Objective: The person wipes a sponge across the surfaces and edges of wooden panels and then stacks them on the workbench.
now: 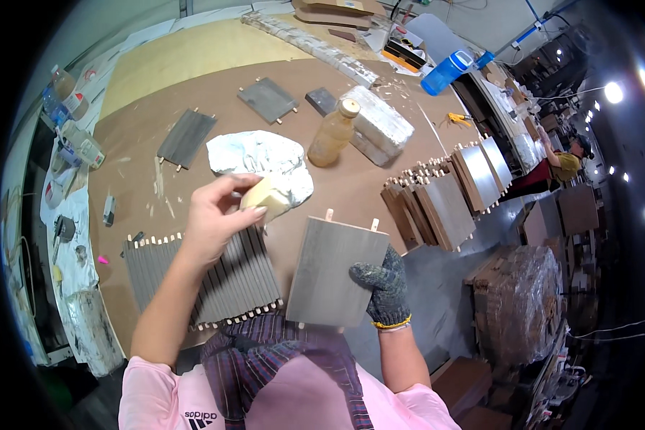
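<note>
The bare left grip pinches a yellow sponge block, while the gloved right grip clamps a grey dowelled panel extending to its left, which could twist loose if pushed at its far edge.

Partly covered, cut off or too small to make out
Most fingers of the gloved right hand are hidden behind the grey panel; the left forearm covers part of the row of panels, and the cream block some of the white cloth. The amber bottle overlaps the white brick. Far cardboard is cut off; the co-worker at far right is too small for detail.
</note>
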Demonstrator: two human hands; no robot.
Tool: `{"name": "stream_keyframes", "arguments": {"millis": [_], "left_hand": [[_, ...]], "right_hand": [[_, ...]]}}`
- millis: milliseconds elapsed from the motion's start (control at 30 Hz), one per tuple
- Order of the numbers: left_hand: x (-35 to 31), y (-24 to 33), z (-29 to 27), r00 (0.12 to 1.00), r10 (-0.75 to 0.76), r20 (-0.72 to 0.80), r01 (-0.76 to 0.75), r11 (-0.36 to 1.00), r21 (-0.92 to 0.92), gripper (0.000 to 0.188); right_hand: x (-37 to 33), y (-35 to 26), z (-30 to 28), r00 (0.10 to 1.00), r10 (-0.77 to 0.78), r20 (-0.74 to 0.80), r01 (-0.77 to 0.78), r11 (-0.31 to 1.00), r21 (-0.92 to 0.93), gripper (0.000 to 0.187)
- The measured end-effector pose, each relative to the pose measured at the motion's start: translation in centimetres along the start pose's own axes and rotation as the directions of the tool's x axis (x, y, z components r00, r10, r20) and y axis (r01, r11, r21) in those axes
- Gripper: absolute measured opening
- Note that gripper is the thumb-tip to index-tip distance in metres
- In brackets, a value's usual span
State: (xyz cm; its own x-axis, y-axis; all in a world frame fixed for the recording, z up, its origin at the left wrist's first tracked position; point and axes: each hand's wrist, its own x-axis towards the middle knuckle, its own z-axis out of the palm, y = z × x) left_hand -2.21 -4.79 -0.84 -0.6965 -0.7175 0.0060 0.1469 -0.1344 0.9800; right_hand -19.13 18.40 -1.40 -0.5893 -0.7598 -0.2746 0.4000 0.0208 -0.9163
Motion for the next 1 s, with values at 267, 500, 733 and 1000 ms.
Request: {"name": "stream_keyframes", "arguments": {"millis": [267,500,733,1000], "left_hand": [[-4.9,-1.0,-1.5,0.984,-0.164,0.066,0.176,0.944,-0.281,0.049],[-7.1,-1.2,-4.0,0.979,-0.201,-0.020,0.185,0.933,-0.308,0.049],[-7.5,-2.1,-3.0,0.968,-0.250,-0.005,0.233,0.910,-0.344,0.042],[-8.3,-1.5,-2.8,0.966,-0.253,-0.051,0.225,0.922,-0.315,0.049]], "right_hand": [[1.0,-3.1,-2.3,0.924,-0.379,0.039,0.350,0.804,-0.481,0.043],[7.3,-16.6,-11.7,0.890,-0.455,-0.006,0.307,0.611,-0.729,0.058],[13.0,-16.1,-18.2,0.935,-0.348,0.064,0.113,0.121,-0.986,0.045],[10.5,-10.0,-8.9,0.543,-0.728,0.419,0.205,-0.369,-0.907,0.040]]}}
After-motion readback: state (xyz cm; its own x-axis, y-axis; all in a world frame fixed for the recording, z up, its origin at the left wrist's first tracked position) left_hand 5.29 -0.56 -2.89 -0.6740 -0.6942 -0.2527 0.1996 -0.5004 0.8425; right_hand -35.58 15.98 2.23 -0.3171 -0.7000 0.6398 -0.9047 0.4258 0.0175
